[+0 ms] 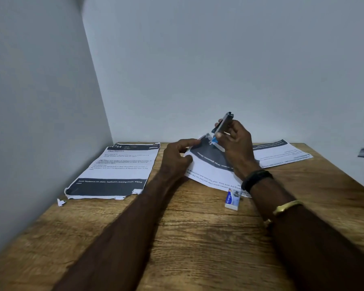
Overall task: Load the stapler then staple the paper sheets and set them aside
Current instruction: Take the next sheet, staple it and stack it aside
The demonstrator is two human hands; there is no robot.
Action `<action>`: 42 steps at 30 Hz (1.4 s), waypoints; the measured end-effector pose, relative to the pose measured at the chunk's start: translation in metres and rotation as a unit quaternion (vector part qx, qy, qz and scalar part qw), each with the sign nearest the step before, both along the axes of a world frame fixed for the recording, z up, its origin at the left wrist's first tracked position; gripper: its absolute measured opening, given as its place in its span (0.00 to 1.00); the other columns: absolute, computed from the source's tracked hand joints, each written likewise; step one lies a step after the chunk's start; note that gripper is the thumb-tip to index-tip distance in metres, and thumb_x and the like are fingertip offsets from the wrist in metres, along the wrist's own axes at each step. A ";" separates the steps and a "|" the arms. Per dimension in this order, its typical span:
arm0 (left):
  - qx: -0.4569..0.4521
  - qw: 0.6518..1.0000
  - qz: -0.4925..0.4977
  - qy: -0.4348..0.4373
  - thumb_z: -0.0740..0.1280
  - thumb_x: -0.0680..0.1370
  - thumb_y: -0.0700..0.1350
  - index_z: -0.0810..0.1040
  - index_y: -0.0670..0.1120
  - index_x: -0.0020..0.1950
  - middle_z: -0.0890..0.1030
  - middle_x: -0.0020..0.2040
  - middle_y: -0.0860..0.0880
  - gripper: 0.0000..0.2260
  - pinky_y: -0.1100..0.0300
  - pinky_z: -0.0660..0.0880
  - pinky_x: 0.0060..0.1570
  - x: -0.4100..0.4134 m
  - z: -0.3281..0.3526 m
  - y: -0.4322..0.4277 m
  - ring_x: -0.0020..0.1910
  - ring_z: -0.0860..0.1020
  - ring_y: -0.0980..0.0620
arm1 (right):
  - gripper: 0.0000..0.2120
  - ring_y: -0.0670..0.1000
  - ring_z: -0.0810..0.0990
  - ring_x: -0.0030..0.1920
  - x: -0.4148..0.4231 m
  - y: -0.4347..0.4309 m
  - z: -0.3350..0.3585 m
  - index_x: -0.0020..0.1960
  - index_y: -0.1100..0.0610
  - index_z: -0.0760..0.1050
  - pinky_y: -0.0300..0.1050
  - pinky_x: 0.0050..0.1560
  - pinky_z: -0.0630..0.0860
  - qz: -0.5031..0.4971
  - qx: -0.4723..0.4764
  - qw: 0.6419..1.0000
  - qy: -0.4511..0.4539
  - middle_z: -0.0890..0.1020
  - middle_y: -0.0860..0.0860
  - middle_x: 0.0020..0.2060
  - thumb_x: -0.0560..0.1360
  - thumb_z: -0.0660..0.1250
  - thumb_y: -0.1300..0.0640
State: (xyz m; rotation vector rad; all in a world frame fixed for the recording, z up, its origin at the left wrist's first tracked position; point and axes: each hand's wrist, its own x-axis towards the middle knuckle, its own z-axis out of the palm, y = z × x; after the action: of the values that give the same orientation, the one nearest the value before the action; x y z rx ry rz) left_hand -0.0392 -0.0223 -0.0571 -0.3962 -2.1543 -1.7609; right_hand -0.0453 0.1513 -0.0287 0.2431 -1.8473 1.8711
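Two hands work at the far middle of the wooden table (pixel 198 227) in our single head view. Our right hand (pixel 235 148) is wrapped around the small stapler (pixel 222 124), holding it tilted with its metal top pointing up and its blue nose down at the raised corner of the paper sheets (pixel 210 164); that angle, we judge, lets the mouth slide over the corner. Our left hand (pixel 177 158) pinches the same corner between thumb and fingers and lifts it off the table, probably to keep the sheets aligned and give the stapler room underneath. Whether the stapler's mouth already bites the paper we cannot tell, since the fingers hide it. A small staple box (pixel 232 199) lies just beside the near edge of those sheets, close by our right wrist, handy for loading; we take the loading to be done and the stapling to be in hand. One printed set (pixel 114 171) with torn lower corners lies flat to the left near the wall, well apart from the hands, perhaps already set aside. More printed sheets (pixel 282 154) lie to the right behind our right hand, likely waiting their turn.
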 end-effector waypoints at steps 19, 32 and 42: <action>-0.040 0.998 -0.018 0.052 0.63 0.73 0.26 0.83 0.42 0.64 0.83 0.65 0.46 0.23 0.53 0.81 0.61 -0.004 -0.003 -0.001 0.63 0.81 0.47 | 0.10 0.52 0.84 0.55 0.000 -0.009 0.003 0.58 0.58 0.79 0.56 0.57 0.83 -0.015 0.075 0.997 0.001 0.85 0.53 0.52 0.78 0.69 0.67; -0.067 0.995 -0.049 0.060 0.59 0.67 0.35 0.82 0.46 0.66 0.79 0.70 0.48 0.29 0.58 0.81 0.56 -0.010 -0.005 0.002 0.64 0.79 0.48 | 0.13 0.53 0.85 0.56 0.000 -0.010 -0.001 0.62 0.62 0.77 0.51 0.56 0.84 0.024 0.076 0.997 -0.007 0.85 0.56 0.55 0.78 0.68 0.69; -0.074 0.994 -0.042 0.065 0.60 0.67 0.34 0.83 0.47 0.66 0.80 0.69 0.49 0.29 0.58 0.81 0.53 -0.006 -0.003 0.003 0.62 0.80 0.50 | 0.08 0.54 0.86 0.51 0.000 -0.009 0.002 0.53 0.57 0.78 0.59 0.53 0.84 -0.015 0.095 0.995 -0.005 0.86 0.54 0.50 0.78 0.69 0.67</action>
State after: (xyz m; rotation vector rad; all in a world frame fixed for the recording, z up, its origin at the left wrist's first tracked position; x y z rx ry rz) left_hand -0.0456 -0.0197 -0.0601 -0.6301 -2.2111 -1.5739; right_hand -0.0449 0.1419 -0.0270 0.2693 -2.0261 1.6808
